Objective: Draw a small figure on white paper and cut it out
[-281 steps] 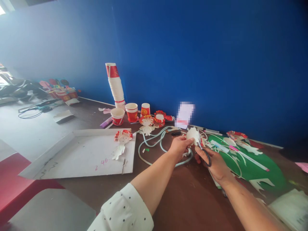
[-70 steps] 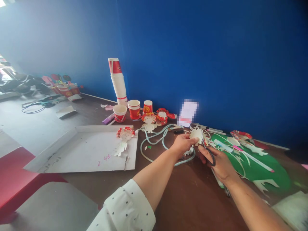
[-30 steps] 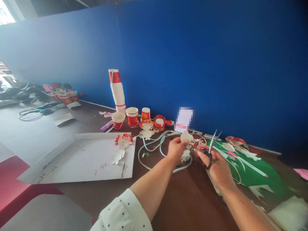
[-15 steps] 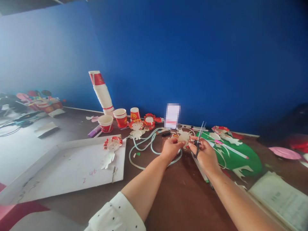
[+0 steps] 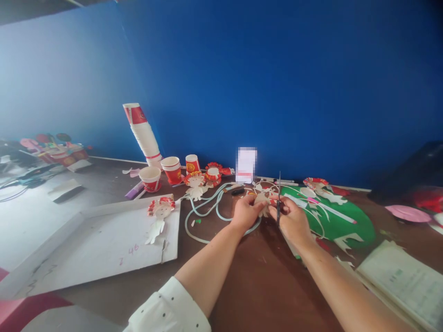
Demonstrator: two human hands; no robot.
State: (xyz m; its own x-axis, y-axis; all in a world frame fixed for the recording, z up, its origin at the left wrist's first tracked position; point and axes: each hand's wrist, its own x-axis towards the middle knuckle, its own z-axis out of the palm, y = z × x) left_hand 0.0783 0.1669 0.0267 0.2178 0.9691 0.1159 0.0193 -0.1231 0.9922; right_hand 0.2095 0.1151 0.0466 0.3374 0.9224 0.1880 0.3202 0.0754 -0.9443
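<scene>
A small white-and-red paper cutout point(image 5: 262, 199) is between my two hands above the brown table. My left hand point(image 5: 246, 213) is closed, its thumb and fingers pinching the cutout's left side. My right hand point(image 5: 292, 219) is closed around a pair of dark scissors point(image 5: 278, 203), whose blades point up and away from me. Its fingertips also touch the right edge of the cutout. Part of the cutout and the scissor handles are hidden by my fingers. A pale blue cord point(image 5: 198, 237) lies looped under and left of my left hand.
Left stands a white box lid point(image 5: 104, 249) bearing a paper figure point(image 5: 162, 214). Behind are red paper cups point(image 5: 172, 169) and a leaning cup stack point(image 5: 142, 136) before the blue wall. Right lie a green disc point(image 5: 360, 230) with a pink marker point(image 5: 332, 212), paper scraps and an open notebook point(image 5: 401, 281).
The scissors have turned from leaning right with blades apart to nearly upright, their blades looking edge-on. My right hand has rotated slightly; my left still pinches the cutout.
</scene>
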